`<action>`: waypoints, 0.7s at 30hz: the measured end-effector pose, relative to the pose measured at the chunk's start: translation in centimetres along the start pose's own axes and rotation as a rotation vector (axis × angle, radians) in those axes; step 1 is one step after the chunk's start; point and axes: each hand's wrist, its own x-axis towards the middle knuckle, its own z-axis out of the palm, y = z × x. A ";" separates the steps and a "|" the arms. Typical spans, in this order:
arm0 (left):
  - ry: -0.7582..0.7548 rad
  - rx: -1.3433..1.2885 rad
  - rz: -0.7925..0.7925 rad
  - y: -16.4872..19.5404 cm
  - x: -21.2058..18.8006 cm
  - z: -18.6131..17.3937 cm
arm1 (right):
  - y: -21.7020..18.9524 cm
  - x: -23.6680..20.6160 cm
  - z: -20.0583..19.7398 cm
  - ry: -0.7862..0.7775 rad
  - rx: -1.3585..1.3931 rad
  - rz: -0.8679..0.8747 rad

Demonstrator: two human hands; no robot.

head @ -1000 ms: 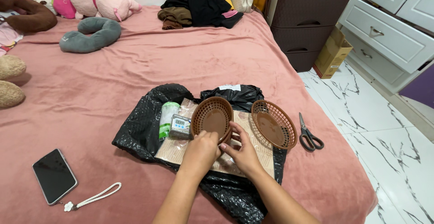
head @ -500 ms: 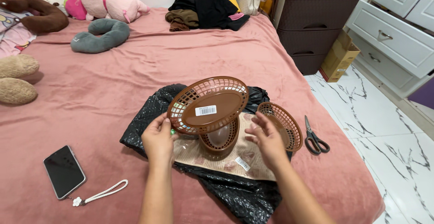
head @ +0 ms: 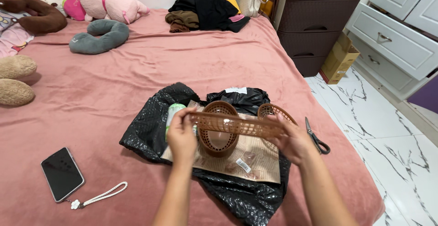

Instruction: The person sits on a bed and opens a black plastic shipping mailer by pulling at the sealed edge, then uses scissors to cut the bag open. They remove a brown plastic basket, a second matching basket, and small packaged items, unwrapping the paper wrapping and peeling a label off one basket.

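Head view, the only one: both hands are up over the bed (head: 137, 80), holding one brown plastic basket (head: 232, 124) between them, seen edge-on and roughly level. Left hand (head: 181, 137) has its grip closed on the basket's left end, fingers curled over the rim. Right hand (head: 292, 140) grips the right end the same way, fingers wrapped over the rim. Basket is off the surface, not touching anything below.

Directly under it: a second brown basket (head: 219, 137), upright, sitting on a tan paper sheet (head: 260, 162). A third basket (head: 273, 112) lies just behind the right hand, partly hidden. Paper rests on a black plastic bag (head: 150, 130) spread on the pink bedcover. A pale green tube or bottle (head: 173, 114) pokes out behind the left hand; can't tell exactly what it is. A small sticker label (head: 243, 165) lies on the paper.

Scissors (head: 315, 137) on the bed, right of the bag, well clear of both hands. Phone (head: 62, 173) with white wrist strap (head: 98, 197) at lower left, well apart.

Judgement: step in hand looks like inspecting or separating unpacked baskets. The lifted one is fully supported at both ends; any next move needs a clear landing spot, since paper is already crowded.
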 end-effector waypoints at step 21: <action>-0.557 0.838 -0.256 -0.3 -1.8 3.4 | -0.9 2.9 -8.2 0.454 -0.761 -0.357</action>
